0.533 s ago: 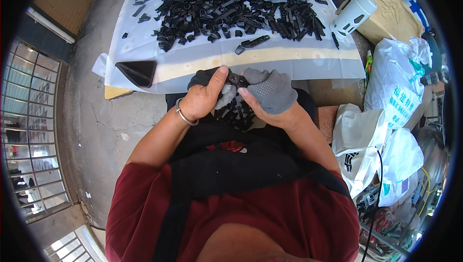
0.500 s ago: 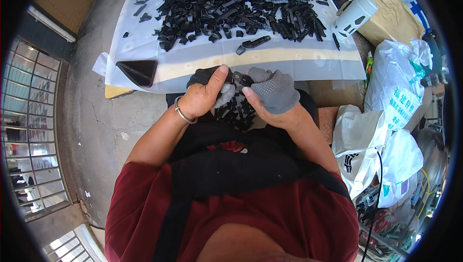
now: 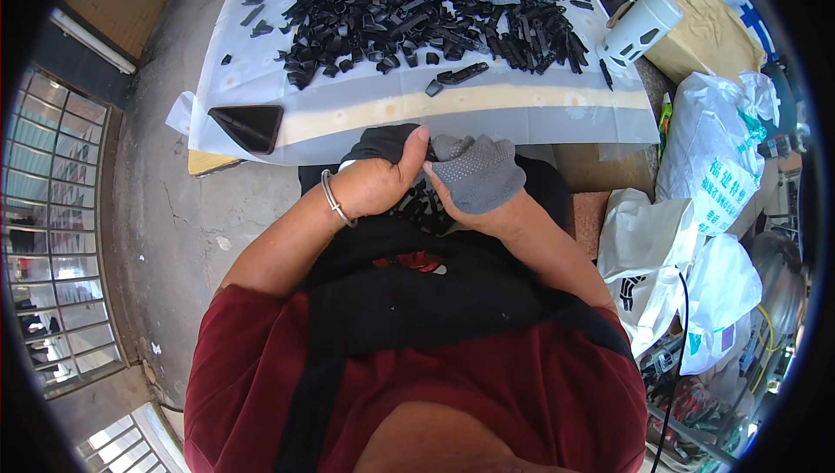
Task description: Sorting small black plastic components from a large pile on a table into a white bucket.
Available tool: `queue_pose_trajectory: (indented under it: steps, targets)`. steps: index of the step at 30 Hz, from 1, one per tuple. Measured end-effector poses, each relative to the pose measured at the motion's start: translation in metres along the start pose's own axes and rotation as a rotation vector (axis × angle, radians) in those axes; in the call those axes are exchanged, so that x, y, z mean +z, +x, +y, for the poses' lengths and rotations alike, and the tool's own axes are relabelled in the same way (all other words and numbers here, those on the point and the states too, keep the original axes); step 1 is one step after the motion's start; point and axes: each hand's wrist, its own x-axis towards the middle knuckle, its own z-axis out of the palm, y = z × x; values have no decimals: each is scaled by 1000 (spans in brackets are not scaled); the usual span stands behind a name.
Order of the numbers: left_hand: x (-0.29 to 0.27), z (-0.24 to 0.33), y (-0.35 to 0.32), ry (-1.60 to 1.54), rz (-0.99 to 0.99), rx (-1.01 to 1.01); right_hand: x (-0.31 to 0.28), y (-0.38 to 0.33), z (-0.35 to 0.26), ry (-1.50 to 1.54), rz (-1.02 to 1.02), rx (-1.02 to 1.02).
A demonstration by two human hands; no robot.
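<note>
My left hand (image 3: 387, 173), in a dark glove with a bare thumb, is closed and pressed up against my right hand (image 3: 477, 173). The right one, in a grey dotted glove that also leaves the thumb bare, has its fingers curled in. Only a dark sliver of a small black plastic piece shows between the two hands; their fingers hide the rest. Below them, at my lap, lie several small black pieces (image 3: 420, 210), partly covered by my hands. On the table ahead spreads a large heap of black plastic pieces (image 3: 400, 16), and a few loose ones (image 3: 461, 75) lie nearer to me.
A phone (image 3: 248, 127) lies at the left of the table's near edge, on the pale cloth (image 3: 348, 116). A white cup (image 3: 642, 25) stands at the right corner. White bags (image 3: 709, 151) and a brown sack (image 3: 704, 29) crowd the right side. A barred window (image 3: 61, 238) is at left.
My hands have closed in together, the right one moving slightly left and the left thumb shifting right. The black piece that showed between the fingers is now almost hidden.
</note>
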Motion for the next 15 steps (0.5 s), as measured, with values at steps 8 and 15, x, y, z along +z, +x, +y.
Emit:
queue_pose_trajectory:
  steps: [8, 15]
  targets:
    - [-21, -7, 15, 607, -303, -93, -2, 6, 13, 53, -422, 76]
    - [17, -33, 65, 797, 114, 204, -6, 56, 81, -176, -104, 342]
